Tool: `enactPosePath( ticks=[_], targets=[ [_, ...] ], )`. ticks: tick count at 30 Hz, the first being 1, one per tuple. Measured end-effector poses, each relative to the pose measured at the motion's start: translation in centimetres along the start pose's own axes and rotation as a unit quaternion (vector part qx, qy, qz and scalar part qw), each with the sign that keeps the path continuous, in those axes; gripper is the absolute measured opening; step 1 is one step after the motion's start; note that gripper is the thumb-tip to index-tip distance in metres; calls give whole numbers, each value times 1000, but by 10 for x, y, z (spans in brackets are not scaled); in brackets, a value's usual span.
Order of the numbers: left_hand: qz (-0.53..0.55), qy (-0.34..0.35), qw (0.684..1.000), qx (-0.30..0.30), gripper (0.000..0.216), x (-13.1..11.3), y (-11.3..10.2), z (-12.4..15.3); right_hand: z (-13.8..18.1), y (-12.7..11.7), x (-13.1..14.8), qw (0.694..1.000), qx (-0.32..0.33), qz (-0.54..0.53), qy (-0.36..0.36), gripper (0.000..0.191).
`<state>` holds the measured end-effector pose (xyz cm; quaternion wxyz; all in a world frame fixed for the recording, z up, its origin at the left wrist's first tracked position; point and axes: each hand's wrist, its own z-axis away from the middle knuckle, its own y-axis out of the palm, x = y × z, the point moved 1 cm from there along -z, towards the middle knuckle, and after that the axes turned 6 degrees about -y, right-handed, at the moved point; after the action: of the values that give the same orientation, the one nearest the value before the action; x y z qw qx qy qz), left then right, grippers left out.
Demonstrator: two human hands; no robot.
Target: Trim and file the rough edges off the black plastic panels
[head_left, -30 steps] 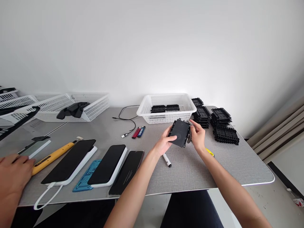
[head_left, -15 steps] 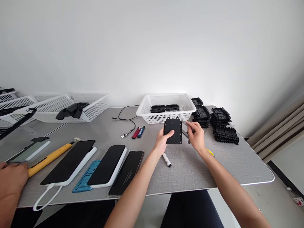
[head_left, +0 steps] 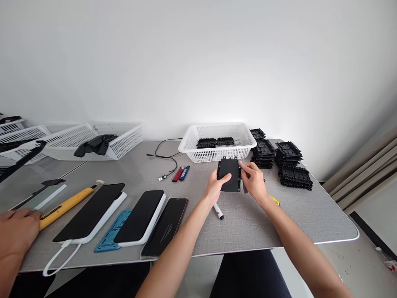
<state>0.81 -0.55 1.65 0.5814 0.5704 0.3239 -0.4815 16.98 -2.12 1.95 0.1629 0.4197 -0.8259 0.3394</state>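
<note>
My left hand (head_left: 214, 187) is closed on a flat black plastic plate (head_left: 228, 169), thumb across its face. Toothed edges run along the plate's sides, and small tabs stick up at its top. At the plate's right edge, my right hand (head_left: 254, 180) pinches a thin grey metal tool (head_left: 240, 163), its tip against or very near that edge. Fingers cover most of the tool, so I cannot tell its exact kind. Partly under my left wrist lies a white marker pen (head_left: 218, 212). A yellow object (head_left: 274, 200) shows beside my right forearm.
Behind my hands stands a white basket (head_left: 217, 156) holding black plates. Stacks of similar plates (head_left: 288, 152) lie to the right. Leftward are phones (head_left: 141, 215), lighters (head_left: 180, 174), a cable (head_left: 167, 156) and a yellow-handled tool (head_left: 66, 207). Another person's hand (head_left: 20, 229) is at far left.
My left hand and the plate have shifted slightly right and down. My right hand has brought the grey tool in to the plate's right edge. The other person's hand has moved slightly.
</note>
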Motion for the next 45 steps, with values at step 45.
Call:
enactPosePath(
  ticks=[45],
  targets=[
    [-55,182,972,-140,49,-3,-24,-17,1,-1,1,995,92,0,36,29]
  ],
)
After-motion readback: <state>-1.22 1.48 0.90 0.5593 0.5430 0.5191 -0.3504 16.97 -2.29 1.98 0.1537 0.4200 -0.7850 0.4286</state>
